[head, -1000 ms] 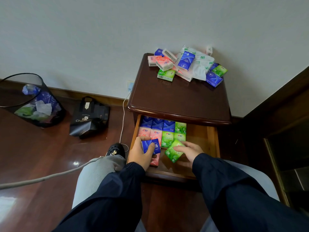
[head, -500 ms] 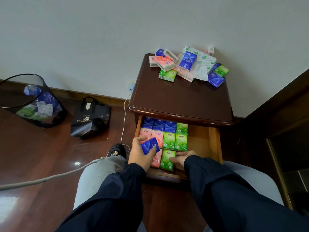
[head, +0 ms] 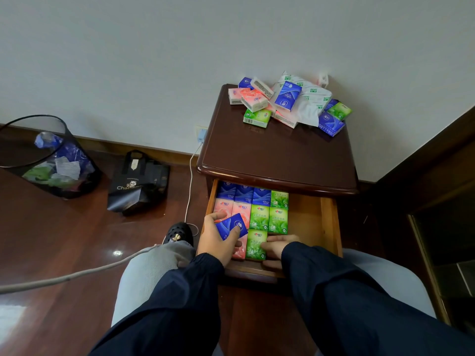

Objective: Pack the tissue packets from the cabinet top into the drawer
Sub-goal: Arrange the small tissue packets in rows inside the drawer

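Packets fill the drawer (head: 326, 222) in snug rows, blue ones farthest beyond both grips, pink and green nearer. The right grip (head: 276, 249) presses a green packet (head: 255, 244) flat with nearly straight fingers; best to slide it flush against its neighbours. The left grip (head: 218, 240) pinches a blue packet (head: 231, 226) above the pink ones. More loose packets (head: 257, 116) wait on the cabinet top (head: 277, 152).
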Demonstrator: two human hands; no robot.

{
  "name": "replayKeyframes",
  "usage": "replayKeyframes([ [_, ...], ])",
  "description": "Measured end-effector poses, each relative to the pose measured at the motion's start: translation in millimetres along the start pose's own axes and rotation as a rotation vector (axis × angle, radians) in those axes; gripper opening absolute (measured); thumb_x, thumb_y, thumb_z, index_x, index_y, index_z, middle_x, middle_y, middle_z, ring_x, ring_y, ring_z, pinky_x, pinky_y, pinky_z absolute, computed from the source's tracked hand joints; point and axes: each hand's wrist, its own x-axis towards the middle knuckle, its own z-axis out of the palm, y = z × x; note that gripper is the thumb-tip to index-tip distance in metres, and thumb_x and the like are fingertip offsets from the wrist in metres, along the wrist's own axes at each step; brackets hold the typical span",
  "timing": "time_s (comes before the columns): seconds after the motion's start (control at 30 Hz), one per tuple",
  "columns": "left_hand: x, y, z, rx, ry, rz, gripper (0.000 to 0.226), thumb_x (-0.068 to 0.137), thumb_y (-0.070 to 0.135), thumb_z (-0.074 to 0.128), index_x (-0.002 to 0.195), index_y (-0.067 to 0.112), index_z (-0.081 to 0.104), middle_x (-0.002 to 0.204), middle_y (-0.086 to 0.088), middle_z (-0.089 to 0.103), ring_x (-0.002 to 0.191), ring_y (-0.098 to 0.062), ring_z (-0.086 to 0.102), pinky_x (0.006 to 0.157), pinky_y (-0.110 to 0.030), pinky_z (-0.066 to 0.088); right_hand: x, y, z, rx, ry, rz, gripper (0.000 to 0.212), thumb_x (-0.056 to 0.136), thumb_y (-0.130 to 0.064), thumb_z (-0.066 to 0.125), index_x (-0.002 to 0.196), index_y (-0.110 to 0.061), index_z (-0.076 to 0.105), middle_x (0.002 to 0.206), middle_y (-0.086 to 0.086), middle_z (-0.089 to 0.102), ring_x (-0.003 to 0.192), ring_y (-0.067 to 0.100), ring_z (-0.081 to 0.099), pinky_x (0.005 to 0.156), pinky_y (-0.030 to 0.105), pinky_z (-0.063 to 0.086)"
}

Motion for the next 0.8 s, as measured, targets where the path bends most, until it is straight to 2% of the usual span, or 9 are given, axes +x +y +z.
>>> replayKeyframes([
  [0.1,-1.1,2.3,0.3,0.018,0.005,0.008,0.04,0.093,0.022,0.071,0.122,0.025,0.045,0.103,-0.007,0.072,0.073,-0.017,0.076,0.069,-0.043,0.064,-1.6,-2.8,-4.2,-0.165,0.019,-0.012,0.02,0.08,-0.015,0.084,0.092,-0.016,0.067,0.106,0.011,0.068,0.099,0.026,0.067,0.078,0.054,0.061],
  [0.2,-2.2,10.4,3.3,0.014,-0.007,0.013,0.03,0.098,0.023,0.064,0.123,0.016,0.048,0.097,-0.001,0.07,0.071,-0.004,0.072,0.058,-0.022,0.057,-0.9,-9.1,-11.4,-0.226,0.068,-0.1,0.023,0.083,-0.031,0.08,0.093,-0.019,0.063,0.1,0.009,0.069,0.083,0.023,0.069,0.073,0.049,0.063],
  [0.3,-4.7,22.1,12.4,0.016,-0.103,-0.008,0.02,0.106,0.028,0.047,0.122,0.016,0.052,0.101,-0.007,0.07,0.08,-0.016,0.068,0.066,-0.036,0.056,-4.3,-17.7,-17.0,0.003,-0.081,-0.183,0.036,0.081,-0.042,0.082,0.104,-0.019,0.067,0.104,0.007,0.072,0.083,0.026,0.074,0.067,0.045,0.064],
  [0.4,-8.7,31.2,25.2,0.018,-0.172,0.032,0.03,0.108,0.024,0.04,0.131,0.013,0.056,0.113,-0.011,0.067,0.096,-0.028,0.067,0.08,-0.043,0.057,-9.8,-22.1,-23.9,0.182,-0.236,-0.16,0.048,0.071,-0.036,0.091,0.111,-0.019,0.07,0.108,0.011,0.075,0.089,0.03,0.075,0.07,0.042,0.062],
  [0.47,-9.3,34.5,30.8,0.014,-0.218,0.049,0.03,0.108,0.023,0.042,0.132,0.016,0.059,0.117,-0.009,0.067,0.101,-0.026,0.069,0.081,-0.041,0.059,-10.9,-20.6,-29.3,0.202,-0.337,-0.14,0.058,0.067,-0.023,0.094,0.118,-0.015,0.066,0.107,0.013,0.077,0.092,0.03,0.076,0.073,0.042,0.062],
  [0.53,-7.4,33.9,33.9,0.051,-0.278,0.073,0.029,0.106,0.022,0.047,0.131,0.018,0.062,0.115,-0.005,0.069,0.095,-0.018,0.069,0.078,-0.035,0.06,-10.7,-18.7,-36.4,0.173,-0.384,-0.149,0.062,0.069,-0.016,0.093,0.123,-0.015,0.062,0.107,0.013,0.077,0.097,0.029,0.076,0.074,0.042,0.062],
  [0.6,-4.1,28.9,34.4,0.157,-0.299,0.117,0.027,0.103,0.021,0.054,0.128,0.021,0.064,0.109,-0.001,0.069,0.087,-0.013,0.067,0.075,-0.028,0.057,-7.7,-17.6,-45.6,0.173,-0.345,-0.175,0.057,0.072,-0.016,0.091,0.122,-0.015,0.063,0.106,0.012,0.077,0.096,0.029,0.076,0.075,0.042,0.062],
  [0.7,1.0,21.2,29.8,0.414,-0.291,0.179,0.03,0.093,0.017,0.068,0.122,0.024,0.063,0.104,0.0,0.064,0.08,-0.013,0.06,0.08,-0.031,0.054,-2.1,-15.4,-60.7,0.134,-0.217,-0.191,0.046,0.078,-0.019,0.087,0.119,-0.015,0.067,0.102,0.011,0.078,0.091,0.027,0.077,0.076,0.045,0.062],
  [0.8,6.2,17.4,21.3,0.864,-0.315,0.217,0.047,0.08,0.023,0.077,0.122,0.03,0.058,0.115,0.004,0.057,0.105,-0.018,0.058,0.093,-0.032,0.05,4.6,-8.0,-69.1,-0.013,-0.133,-0.185,0.037,0.08,-0.017,0.086,0.113,-0.014,0.07,0.097,0.008,0.077,0.083,0.021,0.075,0.07,0.045,0.064],
])
